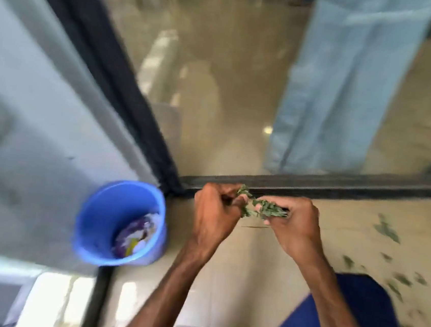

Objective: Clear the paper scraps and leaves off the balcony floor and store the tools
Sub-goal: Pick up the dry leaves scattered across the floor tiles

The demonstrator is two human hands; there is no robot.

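A bunch of green leaves (263,208) is held between both hands above the beige balcony floor (245,278). My left hand (212,216) grips one end of the bunch with curled fingers. My right hand (295,225) grips the other end. A blue bucket (96,220) stands to the left of my hands, against the wall; paper scraps (136,237) lie inside it. More loose leaves (388,232) are scattered on the floor at the right. The view is blurred by motion.
A black door frame track (339,188) runs just beyond my hands, with a glass door (232,72) and a pale blue curtain (345,83) behind it. A grey wall (27,117) fills the left. My blue-clad knee (346,323) is at bottom right.
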